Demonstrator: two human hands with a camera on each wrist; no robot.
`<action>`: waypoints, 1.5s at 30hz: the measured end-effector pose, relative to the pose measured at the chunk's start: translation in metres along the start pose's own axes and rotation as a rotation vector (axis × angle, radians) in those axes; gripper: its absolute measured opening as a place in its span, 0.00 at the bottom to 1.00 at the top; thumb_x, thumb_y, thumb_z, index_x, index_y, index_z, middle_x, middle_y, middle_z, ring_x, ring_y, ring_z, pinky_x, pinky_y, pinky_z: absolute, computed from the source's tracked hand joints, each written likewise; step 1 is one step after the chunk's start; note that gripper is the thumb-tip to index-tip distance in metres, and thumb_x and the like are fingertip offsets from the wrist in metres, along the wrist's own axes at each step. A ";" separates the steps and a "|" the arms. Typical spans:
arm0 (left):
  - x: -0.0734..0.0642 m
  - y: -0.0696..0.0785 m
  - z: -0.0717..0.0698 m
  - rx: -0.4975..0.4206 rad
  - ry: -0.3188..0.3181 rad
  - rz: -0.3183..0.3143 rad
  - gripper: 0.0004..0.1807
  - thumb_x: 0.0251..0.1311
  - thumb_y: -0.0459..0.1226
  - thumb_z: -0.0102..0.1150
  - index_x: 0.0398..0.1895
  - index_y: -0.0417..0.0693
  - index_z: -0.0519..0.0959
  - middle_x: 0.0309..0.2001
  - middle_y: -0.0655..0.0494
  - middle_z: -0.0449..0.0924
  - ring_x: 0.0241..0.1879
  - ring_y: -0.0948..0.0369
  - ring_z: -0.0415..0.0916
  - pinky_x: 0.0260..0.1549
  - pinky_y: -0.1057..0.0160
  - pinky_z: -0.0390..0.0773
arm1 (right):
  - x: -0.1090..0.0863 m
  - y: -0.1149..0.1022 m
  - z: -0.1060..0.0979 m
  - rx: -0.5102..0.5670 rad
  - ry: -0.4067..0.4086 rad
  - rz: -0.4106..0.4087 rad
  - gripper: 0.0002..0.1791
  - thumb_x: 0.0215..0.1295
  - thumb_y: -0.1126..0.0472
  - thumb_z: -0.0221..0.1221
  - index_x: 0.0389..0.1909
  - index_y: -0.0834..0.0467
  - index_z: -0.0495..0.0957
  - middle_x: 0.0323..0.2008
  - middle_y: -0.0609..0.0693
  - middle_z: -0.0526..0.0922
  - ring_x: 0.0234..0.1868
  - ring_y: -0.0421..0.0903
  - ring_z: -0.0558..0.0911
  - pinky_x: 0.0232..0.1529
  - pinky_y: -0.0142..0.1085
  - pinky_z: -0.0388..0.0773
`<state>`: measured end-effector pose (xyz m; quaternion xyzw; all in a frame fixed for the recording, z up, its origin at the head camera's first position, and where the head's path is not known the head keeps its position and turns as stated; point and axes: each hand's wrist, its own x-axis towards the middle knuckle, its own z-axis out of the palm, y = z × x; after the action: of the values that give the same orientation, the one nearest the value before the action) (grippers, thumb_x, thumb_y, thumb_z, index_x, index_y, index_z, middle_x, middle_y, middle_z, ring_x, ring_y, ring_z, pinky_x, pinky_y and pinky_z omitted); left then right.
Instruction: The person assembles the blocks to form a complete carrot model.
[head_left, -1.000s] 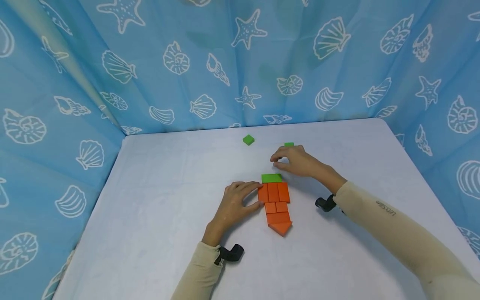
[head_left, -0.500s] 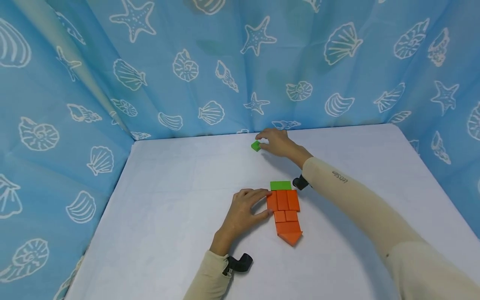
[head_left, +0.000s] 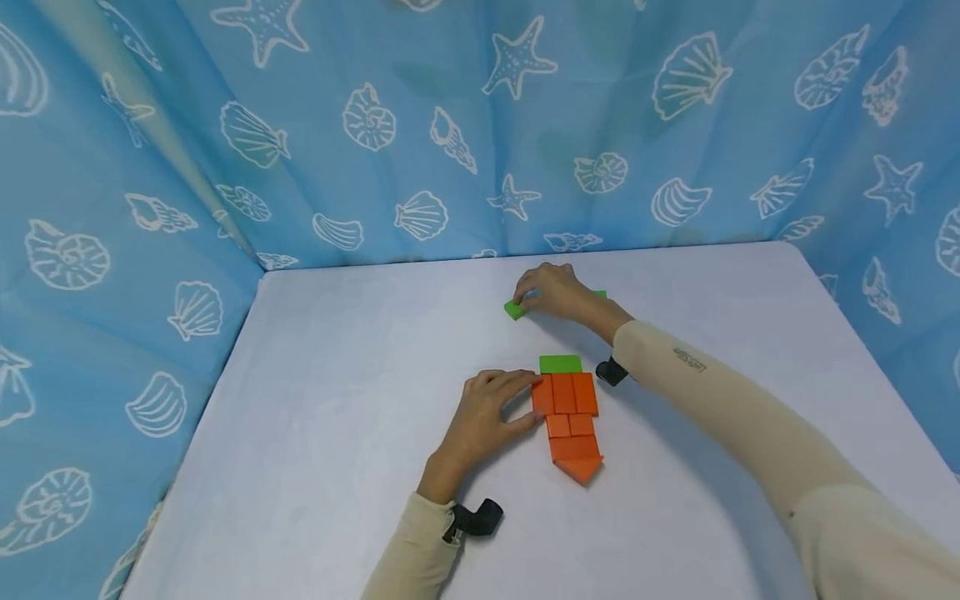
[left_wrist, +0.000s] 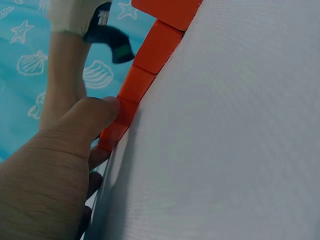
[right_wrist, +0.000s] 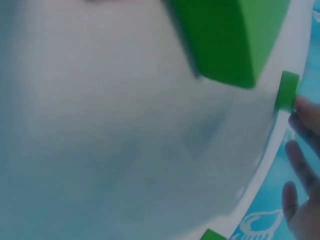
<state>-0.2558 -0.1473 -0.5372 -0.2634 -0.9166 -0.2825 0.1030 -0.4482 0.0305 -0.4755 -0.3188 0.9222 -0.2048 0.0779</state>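
Note:
Flat on the white table lies a figure of orange blocks point(head_left: 573, 448): upright rectangles, small squares, a wide rectangle and a triangle at the near end. A green rectangular block point(head_left: 561, 364) touches its far edge. My left hand point(head_left: 480, 421) holds the leftmost orange block point(head_left: 543, 395), index finger at its far end and thumb point(left_wrist: 97, 117) at its near end. At the back, my right hand point(head_left: 553, 292) pinches a small green block point(head_left: 513, 310), which the right wrist view shows at the fingertips point(right_wrist: 301, 103).
Another green block point(head_left: 600, 293) lies behind the right wrist, mostly hidden in the head view. A blue shell-print curtain point(head_left: 420, 167) stands along the back and sides of the white table point(head_left: 337, 375). Each wrist wears a black camera point(head_left: 480, 518).
My right hand moved left along the back of the table from near one green block to the other and now grips it. My left hand stays at the orange figure.

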 end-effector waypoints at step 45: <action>0.002 0.001 0.000 -0.005 -0.046 -0.041 0.28 0.64 0.54 0.63 0.66 0.60 0.76 0.66 0.63 0.74 0.61 0.56 0.67 0.62 0.50 0.62 | -0.099 0.068 -0.028 -0.060 0.115 0.158 0.15 0.67 0.63 0.64 0.53 0.59 0.83 0.60 0.59 0.79 0.62 0.62 0.70 0.52 0.59 0.62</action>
<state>-0.2573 -0.1452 -0.5362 -0.2513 -0.9232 -0.2808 0.0756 -0.4158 0.1497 -0.4783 -0.2352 0.9531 -0.1881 0.0312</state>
